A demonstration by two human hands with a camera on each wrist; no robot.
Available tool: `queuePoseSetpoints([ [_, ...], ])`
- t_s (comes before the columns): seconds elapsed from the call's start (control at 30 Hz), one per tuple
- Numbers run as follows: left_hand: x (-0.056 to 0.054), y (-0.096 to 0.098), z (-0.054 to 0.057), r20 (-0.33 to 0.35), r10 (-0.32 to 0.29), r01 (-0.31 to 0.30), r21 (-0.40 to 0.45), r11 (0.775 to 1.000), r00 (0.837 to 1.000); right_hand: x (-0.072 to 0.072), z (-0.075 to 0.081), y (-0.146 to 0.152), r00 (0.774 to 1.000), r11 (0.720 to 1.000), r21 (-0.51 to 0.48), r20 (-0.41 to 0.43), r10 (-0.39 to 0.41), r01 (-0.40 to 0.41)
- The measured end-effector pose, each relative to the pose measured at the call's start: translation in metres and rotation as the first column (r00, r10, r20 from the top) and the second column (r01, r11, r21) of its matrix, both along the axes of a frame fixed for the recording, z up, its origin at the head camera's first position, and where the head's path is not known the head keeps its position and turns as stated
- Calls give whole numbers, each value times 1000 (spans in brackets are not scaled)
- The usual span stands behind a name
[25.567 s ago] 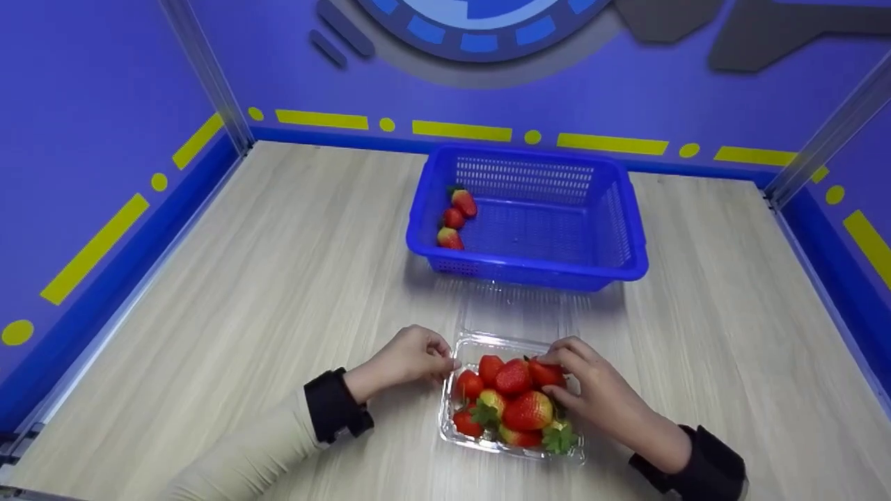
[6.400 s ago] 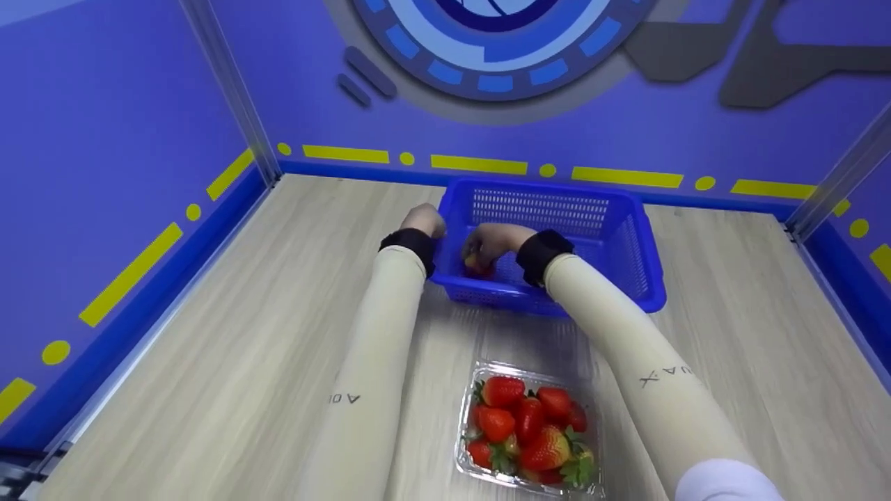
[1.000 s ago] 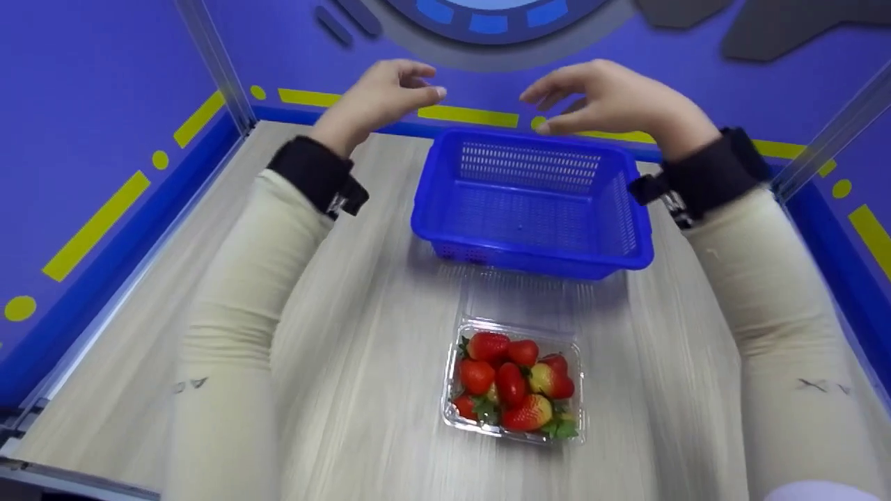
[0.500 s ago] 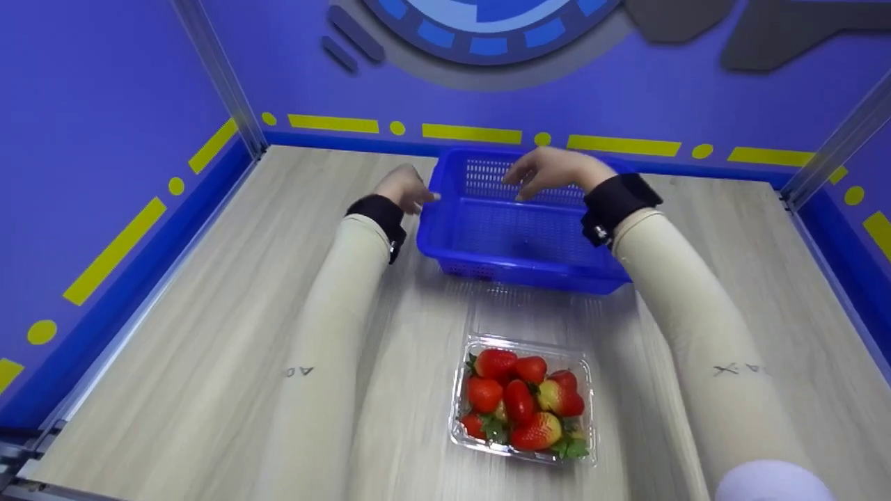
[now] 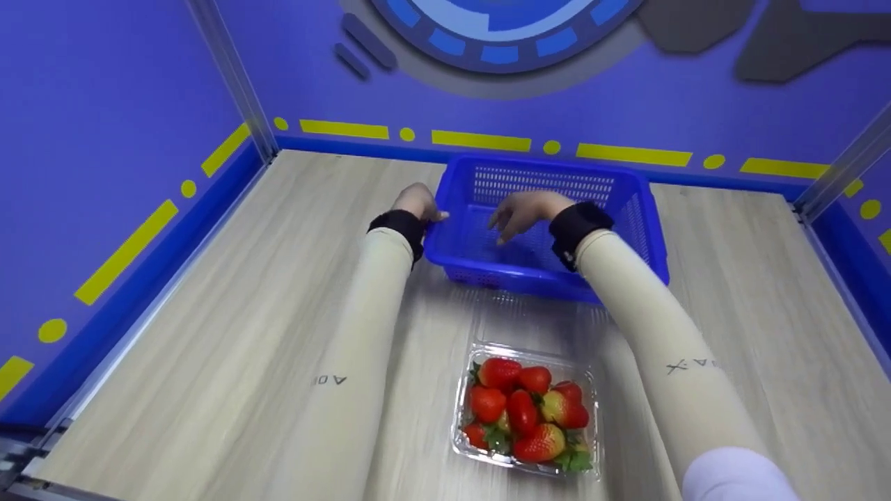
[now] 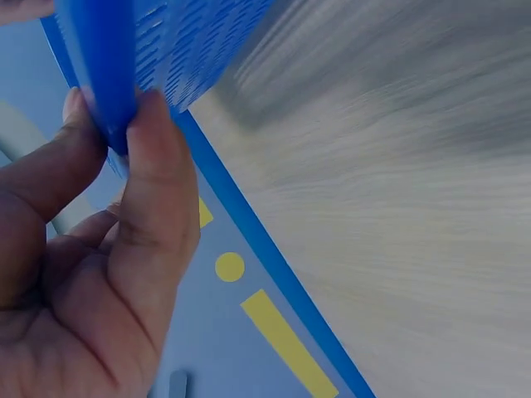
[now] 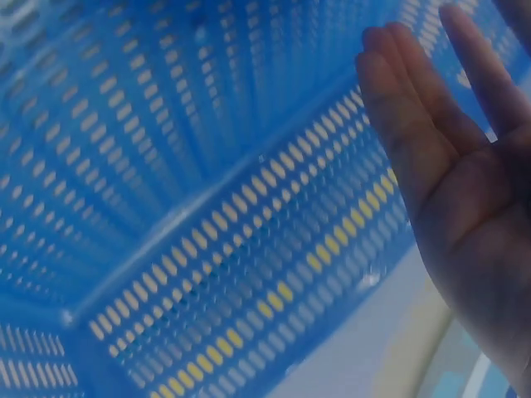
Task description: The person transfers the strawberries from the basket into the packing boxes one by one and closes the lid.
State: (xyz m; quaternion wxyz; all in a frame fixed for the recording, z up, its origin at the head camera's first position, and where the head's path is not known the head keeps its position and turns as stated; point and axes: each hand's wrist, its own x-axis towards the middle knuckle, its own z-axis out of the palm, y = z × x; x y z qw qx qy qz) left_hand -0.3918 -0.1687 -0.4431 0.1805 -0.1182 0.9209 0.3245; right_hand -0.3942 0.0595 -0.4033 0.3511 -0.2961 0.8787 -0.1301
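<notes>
In the head view, a blue plastic basket (image 5: 487,268) with slotted walls stands at the back of the table. My left hand (image 5: 418,202) is at its left side; the left wrist view shows thumb and finger pinching the basket's rim (image 6: 104,75). My right hand (image 5: 523,212) reaches down inside the basket, fingers pointing at the floor and loosely bent. In the right wrist view, that hand (image 7: 465,182) has nearly straight fingers, holding nothing, beside the slotted wall (image 7: 232,215). Nearer me sits a clear plastic clamshell box (image 5: 458,424) filled with red strawberries (image 5: 539,443), some with green leaves.
The box's clear lid (image 5: 525,323) lies folded back toward the basket. Both stand on a pale wood table (image 5: 278,313). Blue panels (image 5: 362,104) with yellow marks close in the back and sides. My right forearm (image 5: 647,327) passes beside the box.
Both hands have come down from above the basket; the left now pinches its rim and the right is inside. Strawberries seen in the basket earlier no longer show there; the box holds more.
</notes>
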Motion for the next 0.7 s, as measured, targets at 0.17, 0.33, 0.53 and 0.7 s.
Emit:
queuePoseSetpoints([
  [0.17, -44, -12, -47, -39, -1, -3, -102, 995, 999, 2, -17, -13, 995, 996, 45, 69, 77, -81],
  [0.33, -41, -7, -37, 21, -33, 35, -102, 994, 999, 1, -25, -14, 981, 987, 70, 142, 135, -146],
  [0.53, -51, -4, -44, 24, -23, 27, -151, 988, 999, 2, -27, -15, 977, 993, 33, 184, 107, -115],
  [0.7, -64, -6, -62, 5, -15, 15, -181, 983, 1000, 7, -28, -20, 962, 993, 19, 252, 109, -117],
])
